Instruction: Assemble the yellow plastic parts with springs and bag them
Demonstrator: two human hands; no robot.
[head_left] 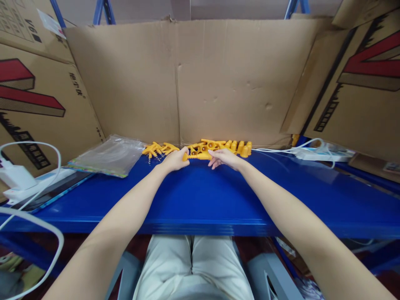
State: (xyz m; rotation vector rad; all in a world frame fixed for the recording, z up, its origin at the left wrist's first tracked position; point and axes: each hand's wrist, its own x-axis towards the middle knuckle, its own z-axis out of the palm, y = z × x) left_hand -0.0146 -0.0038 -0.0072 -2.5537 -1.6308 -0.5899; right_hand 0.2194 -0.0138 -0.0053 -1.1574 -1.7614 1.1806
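Between my two hands, a yellow plastic corkscrew piece (196, 156) lies level just above the blue table, with a ribbed middle and a wider right part. My left hand (175, 160) is closed around its left end. The thumb and fingers of my right hand (225, 157) pinch its right end, with the other fingers loosely curled. Left of my hands are several yellow T-handled corkscrews (162, 147) with metal spirals. Behind my hands lie yellow hollow parts (208, 146) with round openings, partly hidden. Several yellow cylindrical caps (241, 148) are grouped beside my right hand.
A cardboard sheet (237, 83) stands along the back of the blue table (200, 196). Clear plastic bags (109, 154) lie left, near a power strip with a charger (18, 177). Another white strip (325, 154) and cables lie right. Printed cartons (40, 104) flank both sides.
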